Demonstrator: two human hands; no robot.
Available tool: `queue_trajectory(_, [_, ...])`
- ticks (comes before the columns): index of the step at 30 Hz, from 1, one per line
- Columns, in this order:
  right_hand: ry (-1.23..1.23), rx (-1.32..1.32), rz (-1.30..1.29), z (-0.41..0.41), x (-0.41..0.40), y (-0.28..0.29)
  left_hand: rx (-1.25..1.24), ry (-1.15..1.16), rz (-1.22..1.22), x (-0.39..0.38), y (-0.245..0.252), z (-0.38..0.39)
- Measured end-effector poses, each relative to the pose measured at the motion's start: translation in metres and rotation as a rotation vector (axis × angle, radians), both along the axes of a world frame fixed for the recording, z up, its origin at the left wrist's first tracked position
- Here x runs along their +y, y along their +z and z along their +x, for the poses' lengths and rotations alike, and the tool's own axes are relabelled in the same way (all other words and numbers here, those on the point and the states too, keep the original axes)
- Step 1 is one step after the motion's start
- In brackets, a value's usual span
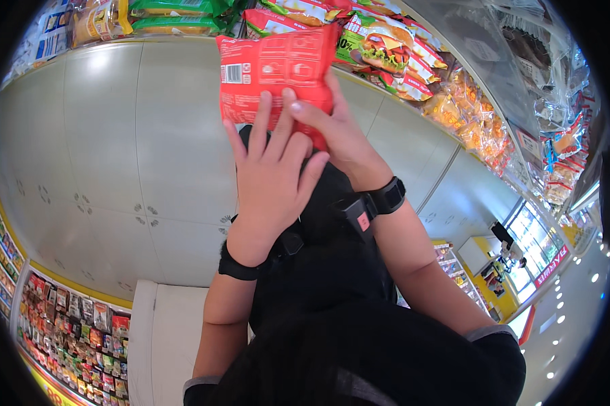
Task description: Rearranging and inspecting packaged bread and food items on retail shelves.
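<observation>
A red plastic food packet (279,81) is held up in front of the shelf, its printed back with a barcode facing me. My right hand (343,132) grips it at the lower right, thumb across the face and the other fingers mostly hidden behind. Against the lower part of the same packet lie the spread fingertips of my left hand (272,172), its back turned to me. Just behind stand packets with a burger picture (381,43), piled on the shelf.
Green packets (178,18) and bagged bread (99,23) fill the upper left shelf. Clear-wrapped buns (467,114) continue along the right. Grey floor tiles (183,101) spread below the shelf. Hanging snack bags (76,325) line a rack at lower left, beside a white panel (175,345).
</observation>
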State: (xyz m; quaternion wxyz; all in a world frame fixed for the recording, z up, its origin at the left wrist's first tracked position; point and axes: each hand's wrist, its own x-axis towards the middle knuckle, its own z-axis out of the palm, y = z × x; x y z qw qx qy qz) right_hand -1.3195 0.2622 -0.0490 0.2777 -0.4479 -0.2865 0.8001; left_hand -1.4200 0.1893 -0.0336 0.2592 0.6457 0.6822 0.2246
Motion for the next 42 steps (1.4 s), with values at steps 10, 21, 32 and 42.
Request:
queue_trajectory(10, [-0.197,0.283,-0.345,0.050,0.005,0.019,-0.897,0.640,0.140,-0.002,-0.015,-0.049])
queue_trajectory(21, [-0.016,0.418,-0.448,0.066,-0.010,0.009,-1.419,0.587,-0.252,0.001,-0.010,-0.057])
queue_trajectory(32, [0.125,-0.194,0.097,0.045,0.003,0.018,-1.224,0.592,-0.251,-0.012,-0.009,-0.055])
queue_trajectory(42, [-0.032,-0.233,0.299,0.039,-0.006,0.017,-1.349,0.605,-0.100,-0.009,0.003,-0.041])
